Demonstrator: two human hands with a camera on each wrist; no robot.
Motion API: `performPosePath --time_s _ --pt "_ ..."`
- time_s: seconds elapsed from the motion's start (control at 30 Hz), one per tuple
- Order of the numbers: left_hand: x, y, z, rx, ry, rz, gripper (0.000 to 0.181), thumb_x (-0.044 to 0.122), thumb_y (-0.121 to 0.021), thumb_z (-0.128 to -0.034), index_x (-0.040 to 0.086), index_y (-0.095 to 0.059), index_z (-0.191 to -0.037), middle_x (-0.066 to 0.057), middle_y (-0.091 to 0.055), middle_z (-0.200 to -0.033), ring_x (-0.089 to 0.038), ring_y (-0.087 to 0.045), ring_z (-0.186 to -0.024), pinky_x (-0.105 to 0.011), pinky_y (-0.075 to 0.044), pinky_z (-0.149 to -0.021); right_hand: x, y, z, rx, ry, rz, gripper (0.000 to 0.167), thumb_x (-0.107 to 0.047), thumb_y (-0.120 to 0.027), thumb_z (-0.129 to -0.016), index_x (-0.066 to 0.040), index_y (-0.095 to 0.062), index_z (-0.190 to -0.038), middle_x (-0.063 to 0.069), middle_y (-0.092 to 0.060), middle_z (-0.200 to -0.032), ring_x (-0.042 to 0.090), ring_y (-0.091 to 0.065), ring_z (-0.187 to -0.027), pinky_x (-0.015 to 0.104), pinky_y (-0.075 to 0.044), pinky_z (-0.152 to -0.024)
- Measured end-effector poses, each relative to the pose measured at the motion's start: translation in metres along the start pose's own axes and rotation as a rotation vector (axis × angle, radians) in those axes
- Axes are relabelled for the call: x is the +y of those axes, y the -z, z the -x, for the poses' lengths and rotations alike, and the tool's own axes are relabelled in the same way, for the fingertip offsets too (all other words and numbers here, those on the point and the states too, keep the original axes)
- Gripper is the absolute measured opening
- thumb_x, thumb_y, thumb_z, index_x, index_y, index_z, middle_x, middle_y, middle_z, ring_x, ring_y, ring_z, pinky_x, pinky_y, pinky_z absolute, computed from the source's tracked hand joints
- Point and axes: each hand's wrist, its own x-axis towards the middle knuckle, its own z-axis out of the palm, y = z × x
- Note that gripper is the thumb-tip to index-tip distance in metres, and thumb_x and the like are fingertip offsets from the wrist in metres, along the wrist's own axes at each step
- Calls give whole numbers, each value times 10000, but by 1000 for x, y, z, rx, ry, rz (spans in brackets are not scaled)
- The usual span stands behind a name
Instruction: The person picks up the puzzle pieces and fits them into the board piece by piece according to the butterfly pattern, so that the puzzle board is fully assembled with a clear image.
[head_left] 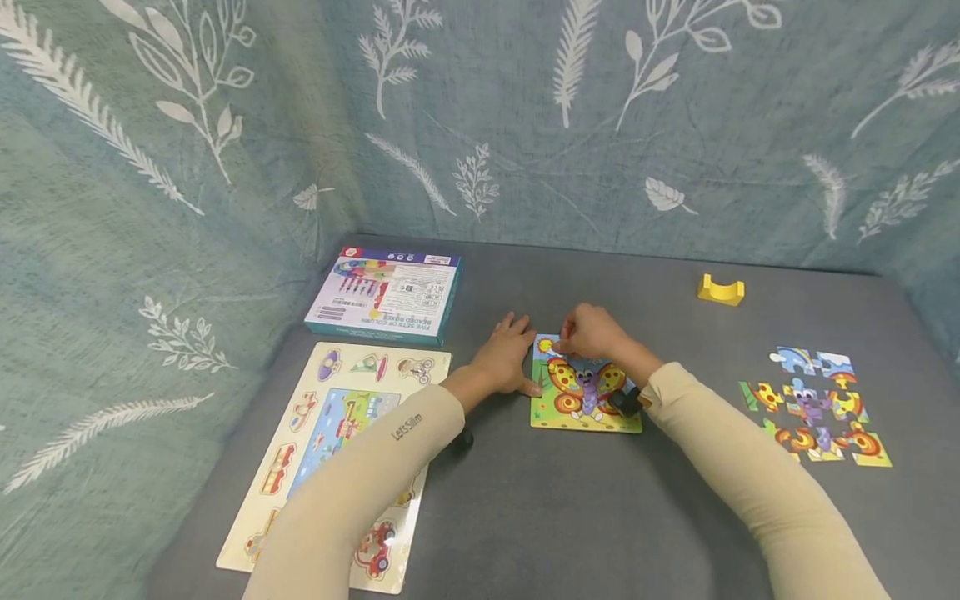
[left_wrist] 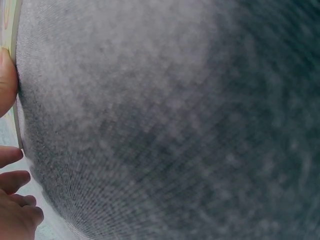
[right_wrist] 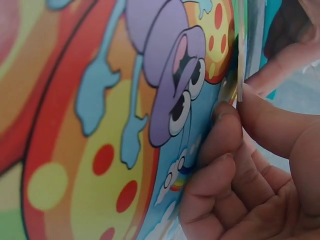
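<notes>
A thin, glossy jigsaw piece with a yellow sun (head_left: pixel 545 344) lies at the 11 o'clock corner of the square, brightly printed butterfly board (head_left: pixel 548 415) on the dark grey bench (head_left: pixel 517 517). The right hand (head_left: pixel 597 332) appears clamped on that piece's edge, thumb against fingers. To seat it well, I'd square its two outer sides to the corner first, then lower it flat and press evenly, never forcing a tilted edge. The left hand (head_left: pixel 504 360), fingers spread apart, has its thumb at the board's 9 o'clock side, well placed to brace against sliding. Farther out, the loose multicoloured butterfly pieces (head_left: pixel 810 404) lie at 3 o'clock, roughly in picture order, which should make matching neighbours easier; a yellow arched block (head_left: pixel 722 292) sits at 2 o'clock.
</notes>
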Motion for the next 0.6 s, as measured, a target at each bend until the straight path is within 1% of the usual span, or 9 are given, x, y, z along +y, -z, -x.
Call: performPosePath --time_s 0.13,0.3,0.6 --pt "0 1 -1 16 -10 -21 982 483 -808 -699 64 -373 -1474 -124 -226 -1593 -310 -80 -1499 -408 -127 -1228 -2 1 0 2 -12 3 208 -247 -703 -875 -85 -666 -750 33 -648 -632 138 -554 -539 248 -423 -507" --pt "0 1 -1 14 -17 -25 966 480 -802 -712 61 -378 -1471 -127 -232 -1590 -307 -78 -1499 -411 -130 -1227 -3 1 0 -7 -19 6 204 -248 -700 -879 -84 -667 -763 33 -648 -636 139 -562 -546 248 -431 -517" --pt "2 1 0 4 -23 -49 961 494 -792 -718 60 -380 -1470 -129 -238 -1588 -318 -79 -1498 -422 -138 -1225 -1 -3 0 19 -28 22 203 -251 -710 -868 -92 -656 -754 30 -644 -639 142 -553 -551 248 -425 -521"
